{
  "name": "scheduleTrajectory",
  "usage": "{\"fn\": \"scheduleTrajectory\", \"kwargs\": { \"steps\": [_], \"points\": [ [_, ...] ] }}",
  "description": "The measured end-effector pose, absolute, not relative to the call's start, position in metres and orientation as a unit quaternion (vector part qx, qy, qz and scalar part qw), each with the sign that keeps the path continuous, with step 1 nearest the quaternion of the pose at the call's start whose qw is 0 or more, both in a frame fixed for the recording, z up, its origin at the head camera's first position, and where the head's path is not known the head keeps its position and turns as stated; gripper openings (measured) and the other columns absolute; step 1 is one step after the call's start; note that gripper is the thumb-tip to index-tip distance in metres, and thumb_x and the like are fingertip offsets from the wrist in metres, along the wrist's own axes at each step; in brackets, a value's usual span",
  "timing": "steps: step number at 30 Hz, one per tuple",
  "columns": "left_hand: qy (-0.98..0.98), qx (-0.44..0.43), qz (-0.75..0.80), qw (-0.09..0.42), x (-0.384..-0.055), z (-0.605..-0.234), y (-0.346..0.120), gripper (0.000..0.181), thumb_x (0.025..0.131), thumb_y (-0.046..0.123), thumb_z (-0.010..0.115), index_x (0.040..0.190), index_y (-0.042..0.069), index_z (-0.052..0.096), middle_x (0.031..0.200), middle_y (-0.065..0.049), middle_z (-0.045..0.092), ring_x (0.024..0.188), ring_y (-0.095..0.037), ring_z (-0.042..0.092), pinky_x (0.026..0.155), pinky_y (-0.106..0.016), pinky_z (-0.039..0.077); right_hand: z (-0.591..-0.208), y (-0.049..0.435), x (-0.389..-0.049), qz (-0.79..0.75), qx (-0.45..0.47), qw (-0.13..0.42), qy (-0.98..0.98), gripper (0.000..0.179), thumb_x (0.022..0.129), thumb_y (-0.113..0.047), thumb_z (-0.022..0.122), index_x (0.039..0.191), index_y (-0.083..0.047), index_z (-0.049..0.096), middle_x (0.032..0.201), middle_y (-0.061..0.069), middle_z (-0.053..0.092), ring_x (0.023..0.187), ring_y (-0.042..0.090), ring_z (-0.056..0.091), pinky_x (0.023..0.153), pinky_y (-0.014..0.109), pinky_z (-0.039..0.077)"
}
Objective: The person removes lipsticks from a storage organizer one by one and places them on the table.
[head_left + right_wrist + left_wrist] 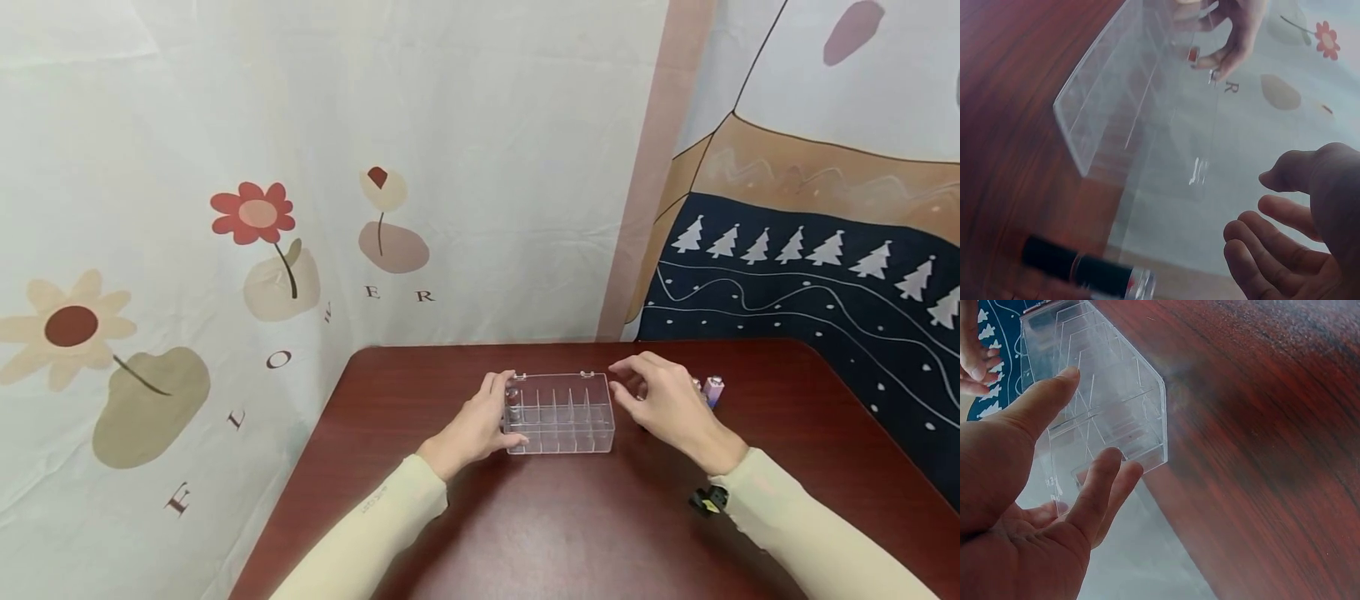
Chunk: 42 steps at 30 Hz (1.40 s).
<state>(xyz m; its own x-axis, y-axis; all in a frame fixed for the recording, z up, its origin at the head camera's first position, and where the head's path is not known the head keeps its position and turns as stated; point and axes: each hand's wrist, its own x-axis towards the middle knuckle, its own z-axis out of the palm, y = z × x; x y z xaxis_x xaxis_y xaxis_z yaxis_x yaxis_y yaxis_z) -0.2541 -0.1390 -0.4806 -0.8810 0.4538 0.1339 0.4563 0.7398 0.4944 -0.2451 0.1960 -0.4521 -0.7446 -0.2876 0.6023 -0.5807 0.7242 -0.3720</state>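
A clear plastic compartment box (561, 417) with upright dividers and hinges along its back edge stands on the table. My left hand (474, 423) grips its left end, thumb at the front and fingers toward the back; in the left wrist view, that hand (1041, 469) spans the end of the box (1116, 419). A small item with a red part (1193, 54) shows near the left hand in the right wrist view. Just right of the box, my right hand (667, 408) holds nothing, its fingers (1254, 247) loosely bent and apart from the box.
Beyond the right hand stands a pink and purple tube (714, 390), partly hidden with other items. The right wrist view shows a dark green tube (1079, 264) with a clear end. Printed cloth (480, 167) hangs behind the dark red wooden table (525, 533).
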Motion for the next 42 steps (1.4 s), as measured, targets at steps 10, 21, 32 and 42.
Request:
{"fn": "scheduleTrajectory", "kwargs": {
  "steps": [10, 21, 32, 42],
  "points": [
    [-0.932, -0.241, -0.272, 0.005, -0.253, -0.480, -0.137, 0.113, 0.089, 0.021, 0.105, 0.174, -0.004, 0.035, 0.162, -0.025, 0.054, 0.085, -0.019, 0.067, 0.097, -0.046, 0.066, -0.457, 0.161, -0.257, 0.300, 0.289, 0.242, -0.876, 0.021, 0.094, -0.003, 0.092, 0.114, -0.005, 0.086, 0.101, 0.007, 0.082, 0.084, 0.018, 0.078, 0.075, 0.040, 0.070],
    [-0.907, -0.256, -0.333, -0.012, -0.255, -0.480, -0.144, 0.118, 0.088, 0.015, 0.105, 0.176, -0.010, 0.030, 0.160, -0.025, 0.056, 0.120, -0.036, 0.080, 0.106, -0.045, 0.069, -0.462, 0.128, -0.269, 0.307, 0.303, 0.202, -0.879, 0.024, 0.095, -0.006, 0.092, 0.118, -0.004, 0.086, 0.102, 0.009, 0.082, 0.087, 0.020, 0.081, 0.076, 0.034, 0.068],
    [-0.902, -0.249, -0.351, -0.039, -0.258, -0.481, -0.150, 0.112, 0.090, 0.008, 0.103, 0.176, -0.007, 0.032, 0.159, -0.027, 0.054, 0.119, -0.037, 0.081, 0.100, -0.041, 0.071, -0.469, 0.103, -0.274, 0.285, 0.326, 0.175, -0.884, 0.027, 0.095, -0.006, 0.092, 0.122, -0.003, 0.086, 0.109, 0.013, 0.084, 0.092, 0.023, 0.083, 0.079, 0.034, 0.070],
    [-0.910, -0.252, -0.328, -0.025, -0.257, -0.481, -0.149, 0.111, 0.089, 0.010, 0.104, 0.174, -0.007, 0.035, 0.155, -0.023, 0.057, 0.113, -0.029, 0.079, 0.098, -0.039, 0.071, -0.480, 0.082, -0.277, 0.252, 0.328, 0.157, -0.897, 0.031, 0.095, -0.011, 0.093, 0.125, -0.007, 0.087, 0.104, 0.006, 0.082, 0.081, 0.013, 0.073, 0.069, 0.025, 0.060]
  ]
}}
